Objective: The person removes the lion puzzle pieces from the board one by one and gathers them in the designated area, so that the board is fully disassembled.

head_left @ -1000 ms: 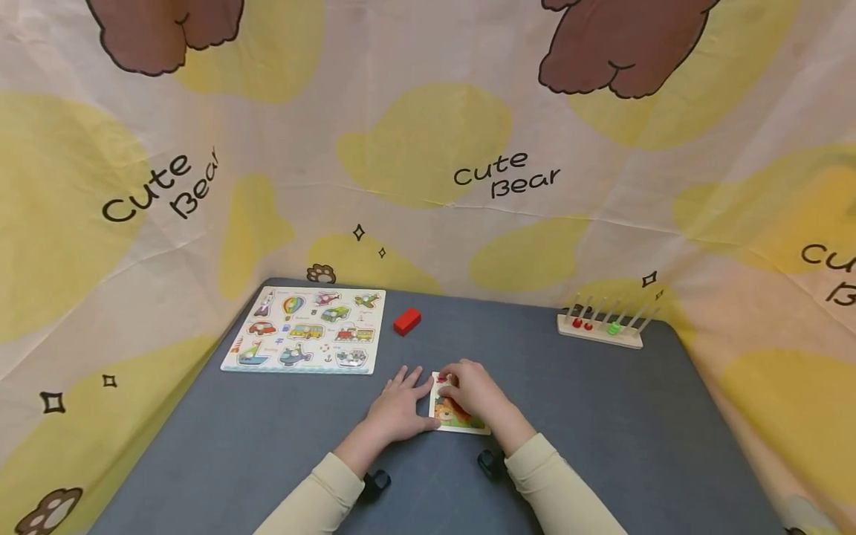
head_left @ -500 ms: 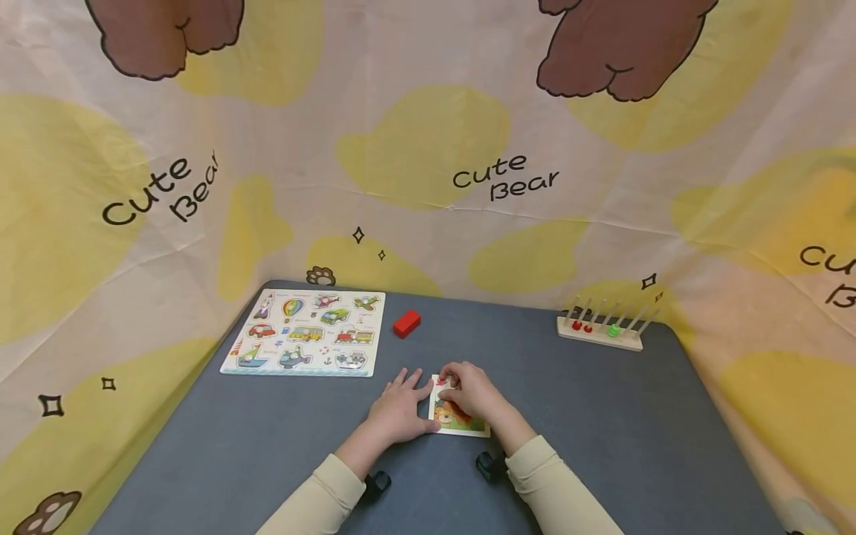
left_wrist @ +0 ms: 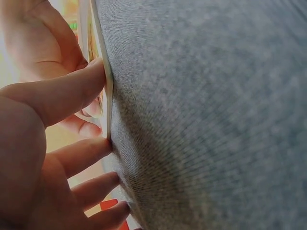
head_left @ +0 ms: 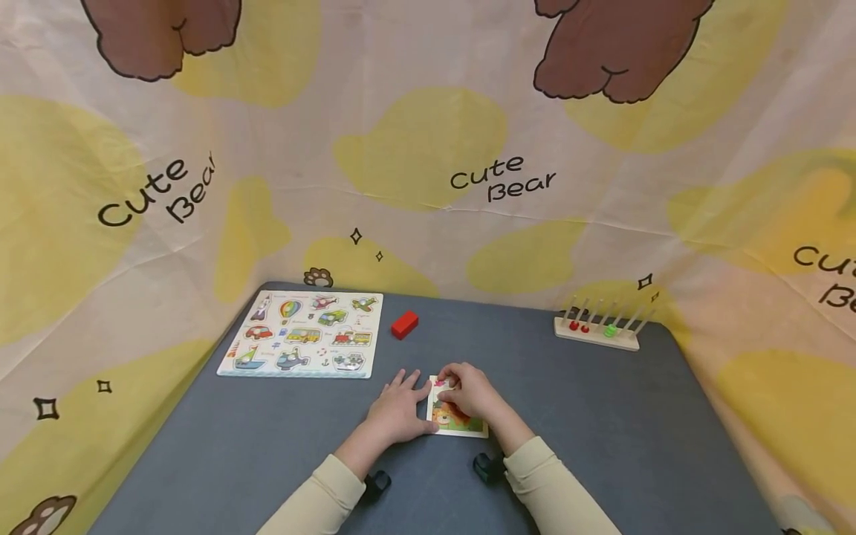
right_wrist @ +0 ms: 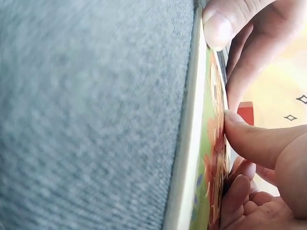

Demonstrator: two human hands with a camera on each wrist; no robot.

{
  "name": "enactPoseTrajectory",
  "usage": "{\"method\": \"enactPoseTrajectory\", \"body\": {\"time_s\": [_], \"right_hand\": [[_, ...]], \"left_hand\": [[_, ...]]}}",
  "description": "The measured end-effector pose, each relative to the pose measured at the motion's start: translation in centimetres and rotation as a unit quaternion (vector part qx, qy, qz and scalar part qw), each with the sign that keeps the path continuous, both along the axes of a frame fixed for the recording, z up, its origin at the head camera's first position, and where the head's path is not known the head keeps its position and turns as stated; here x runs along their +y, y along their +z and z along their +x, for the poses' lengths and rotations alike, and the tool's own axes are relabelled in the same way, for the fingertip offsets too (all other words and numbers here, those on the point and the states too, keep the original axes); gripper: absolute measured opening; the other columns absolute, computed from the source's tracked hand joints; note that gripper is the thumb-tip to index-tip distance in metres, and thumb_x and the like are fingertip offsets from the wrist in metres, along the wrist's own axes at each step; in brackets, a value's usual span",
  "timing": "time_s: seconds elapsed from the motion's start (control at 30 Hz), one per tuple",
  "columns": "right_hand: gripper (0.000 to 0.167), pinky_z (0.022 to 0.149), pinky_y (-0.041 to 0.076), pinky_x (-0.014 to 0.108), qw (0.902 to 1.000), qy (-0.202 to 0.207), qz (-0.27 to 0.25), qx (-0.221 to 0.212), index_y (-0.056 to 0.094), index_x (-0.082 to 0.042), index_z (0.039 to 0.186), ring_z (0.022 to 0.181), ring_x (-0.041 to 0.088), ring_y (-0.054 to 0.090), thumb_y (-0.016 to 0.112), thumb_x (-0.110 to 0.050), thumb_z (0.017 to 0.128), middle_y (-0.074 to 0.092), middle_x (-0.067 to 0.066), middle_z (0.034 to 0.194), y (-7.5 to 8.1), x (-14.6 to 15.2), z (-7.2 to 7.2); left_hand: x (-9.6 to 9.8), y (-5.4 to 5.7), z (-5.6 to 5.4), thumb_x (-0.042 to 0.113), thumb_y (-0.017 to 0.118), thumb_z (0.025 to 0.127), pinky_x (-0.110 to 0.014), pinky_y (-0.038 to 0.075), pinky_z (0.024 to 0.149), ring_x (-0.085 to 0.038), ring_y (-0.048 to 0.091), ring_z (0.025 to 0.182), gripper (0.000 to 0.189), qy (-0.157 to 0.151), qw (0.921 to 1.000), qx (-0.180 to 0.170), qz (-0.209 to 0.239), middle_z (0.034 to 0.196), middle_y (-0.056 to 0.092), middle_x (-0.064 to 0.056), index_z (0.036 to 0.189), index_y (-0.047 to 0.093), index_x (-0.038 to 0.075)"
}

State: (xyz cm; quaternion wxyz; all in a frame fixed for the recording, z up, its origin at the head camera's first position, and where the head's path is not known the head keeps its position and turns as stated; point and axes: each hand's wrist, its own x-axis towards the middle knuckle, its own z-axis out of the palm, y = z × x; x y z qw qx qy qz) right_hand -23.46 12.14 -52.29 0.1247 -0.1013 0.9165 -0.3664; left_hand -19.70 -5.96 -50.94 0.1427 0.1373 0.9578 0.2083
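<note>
A small picture puzzle [head_left: 461,425] with a pale border and an orange lion lies on the grey table. My left hand [head_left: 396,413] rests along its left side, fingers spread; in the left wrist view its thumb [left_wrist: 88,86] and forefinger touch the board's pale edge [left_wrist: 109,115]. Over the puzzle's upper part, my right hand [head_left: 473,390] has its thumb and fingers curled down at a puzzle piece, which they largely cover. The right wrist view shows the right thumb [right_wrist: 240,129] against the picture side, the other fingers bent beside it.
A large vehicle puzzle board [head_left: 301,334] lies at the back left, with a red block [head_left: 404,325] to its right. At the back right stands a wooden peg stand [head_left: 595,334] with red and green beads. A printed cloth [head_left: 414,148] hangs behind the table.
Both hands keep nearly the same place on the small puzzle. The whole head view shifts slightly left and down.
</note>
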Motion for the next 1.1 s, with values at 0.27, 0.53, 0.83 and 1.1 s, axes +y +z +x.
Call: {"method": "enactPoseTrajectory", "body": {"time_s": [0.27, 0.53, 0.83, 1.1], "right_hand": [[0.023, 0.057, 0.042, 0.026, 0.999, -0.006, -0.043, -0.007, 0.066, -0.012, 0.107, 0.07, 0.018, 0.05, 0.078, -0.012, 0.088, 0.054, 0.004, 0.087, 0.05, 0.01, 0.04], [0.024, 0.065, 0.044, 0.03, 0.9993, -0.011, -0.034, -0.009, 0.067, -0.019, 0.11, 0.077, 0.02, 0.052, 0.079, -0.018, 0.089, 0.058, 0.003, 0.098, -0.2, 0.12, 0.03], [0.016, 0.07, 0.05, 0.032, 0.9975, -0.026, -0.065, 0.01, 0.066, -0.022, 0.106, 0.079, 0.019, 0.056, 0.072, -0.013, 0.094, 0.065, 0.003, 0.102, -0.47, 0.01, 0.45], [0.014, 0.06, 0.052, 0.03, 0.9906, -0.05, -0.119, 0.045, 0.067, -0.014, 0.107, 0.068, 0.015, 0.059, 0.072, -0.017, 0.094, 0.067, 0.001, 0.086, 0.16, -0.09, 0.73]], "left_hand": [[0.17, 0.29, 0.0, 0.044, 0.083, 0.079, -0.061, 0.028, 0.119, -0.039, 0.023, 0.153, 0.079, 0.006, 1.0, -0.005, -0.004, 0.161, 0.038, -0.013, 0.147, 0.054, 0.015], [0.21, 0.45, 0.08, 0.044, 0.083, 0.08, -0.061, 0.028, 0.119, -0.04, 0.023, 0.153, 0.079, 0.008, 0.9999, -0.01, -0.003, 0.161, 0.038, -0.013, 0.147, 0.055, 0.015], [0.1, 0.23, -0.02, 0.045, 0.082, 0.08, -0.062, 0.028, 0.118, -0.039, 0.022, 0.153, 0.079, 0.01, 0.9999, -0.011, -0.001, 0.161, 0.037, -0.012, 0.148, 0.054, 0.017], [-0.07, -0.11, -0.12, 0.045, 0.082, 0.08, -0.062, 0.029, 0.118, -0.041, 0.023, 0.153, 0.078, -0.002, 1.0, 0.0, 0.004, 0.161, 0.038, -0.013, 0.146, 0.055, 0.015]]}}
